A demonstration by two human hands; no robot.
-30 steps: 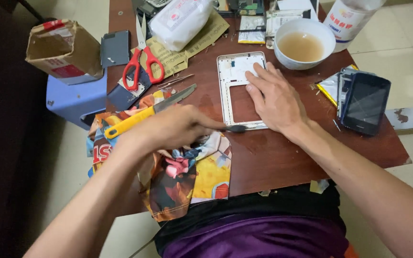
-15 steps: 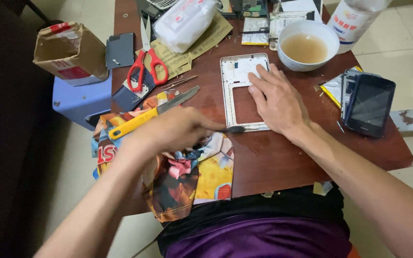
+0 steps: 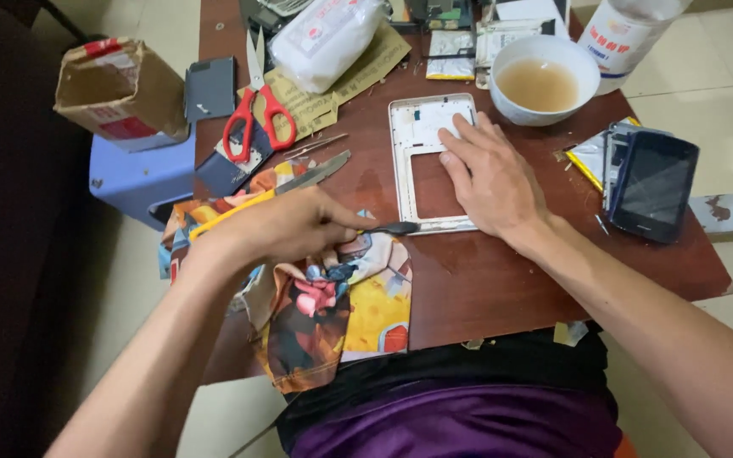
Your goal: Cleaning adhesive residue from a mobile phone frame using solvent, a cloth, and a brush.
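A white phone frame [image 3: 420,129] lies flat on the dark red table [image 3: 502,280]. My right hand [image 3: 494,174] presses flat on its right side, fingers spread over the frame. My left hand [image 3: 286,225] grips a small black-handled tool [image 3: 396,227], a screwdriver by its look, whose tip points at the frame's lower edge. Under my left hand lies a colourful printed cloth [image 3: 341,297] that hangs over the table's near edge.
Red-handled scissors [image 3: 256,114], a yellow-handled tool [image 3: 299,182], a white packet [image 3: 324,38], a bowl of brownish liquid [image 3: 540,80] and a black phone [image 3: 651,182] sit around the frame. A cardboard box [image 3: 120,89] rests on a blue stool [image 3: 142,174] to the left.
Both hands keep their hold and place on the frame and tool. Only the view has shifted slightly.
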